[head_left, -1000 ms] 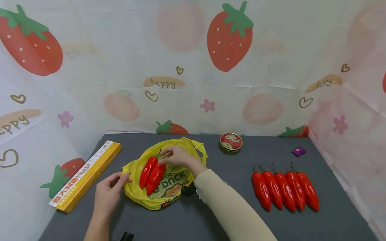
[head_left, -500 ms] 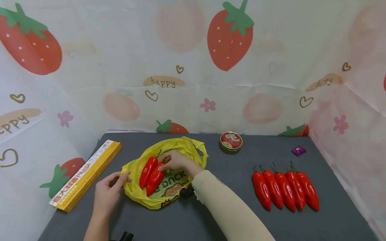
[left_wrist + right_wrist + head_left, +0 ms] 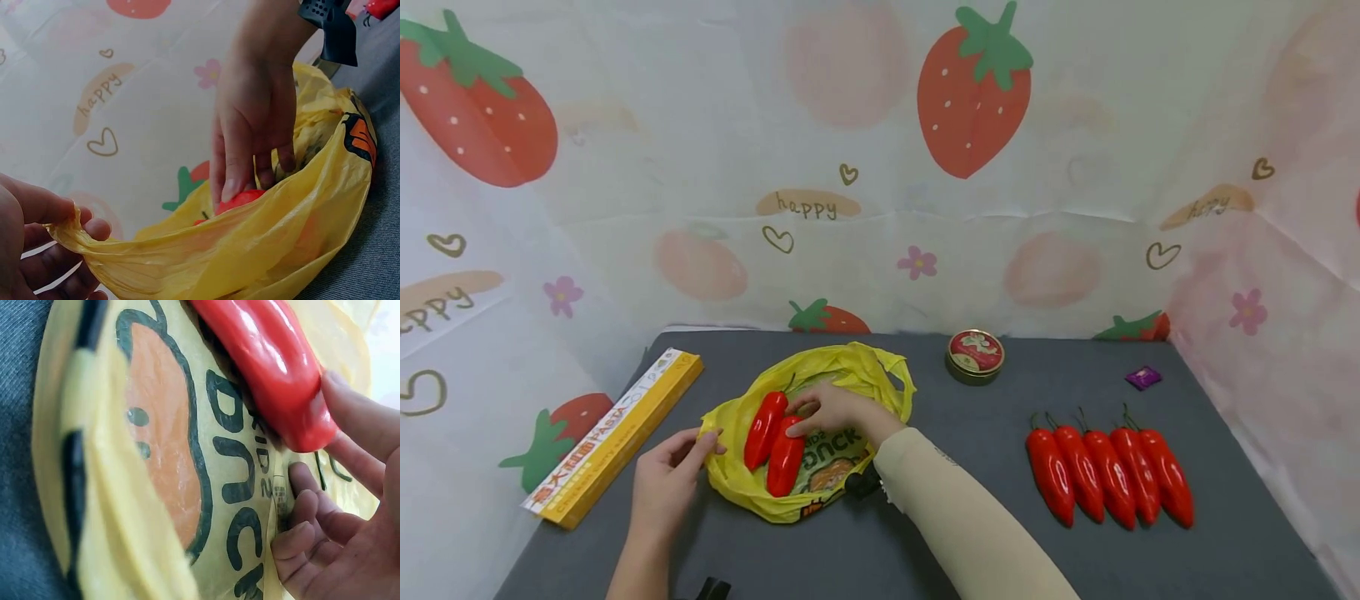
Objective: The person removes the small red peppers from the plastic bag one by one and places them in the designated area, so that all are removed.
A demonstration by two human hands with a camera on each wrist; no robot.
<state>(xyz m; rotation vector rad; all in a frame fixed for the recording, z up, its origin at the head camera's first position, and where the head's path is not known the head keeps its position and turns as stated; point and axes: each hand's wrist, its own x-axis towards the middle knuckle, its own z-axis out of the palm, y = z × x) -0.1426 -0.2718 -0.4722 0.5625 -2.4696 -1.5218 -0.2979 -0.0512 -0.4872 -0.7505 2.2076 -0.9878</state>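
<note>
My left hand (image 3: pixel 664 492) pinches the left rim of a yellow plastic bag (image 3: pixel 724 468), stretching it, as the left wrist view also shows. Two glossy red chili peppers lie side by side in the open bag. My right hand (image 3: pixel 842 411) reaches in over the far rim and pinches the stem end of the right-hand pepper (image 3: pixel 785 462) between thumb and index finger. In the right wrist view that pepper (image 3: pixel 275 369) lies over the bag's printed lettering, and the other fingers are loosely curled. The left pepper (image 3: pixel 764 432) touches its neighbour.
Several red chili peppers (image 3: pixel 1108 475) lie in a row on the grey table at the right. A small purple packet (image 3: pixel 1143 377) is behind them. A round red-lidded tin (image 3: pixel 975 354) stands at the back, and a long yellow box (image 3: pixel 613 437) lies left of the bag.
Inside the bag, my right hand has shifted slightly left and nearer, turning the pinched pepper more upright in view and moving it forward. My left hand keeps its hold on the rim.
</note>
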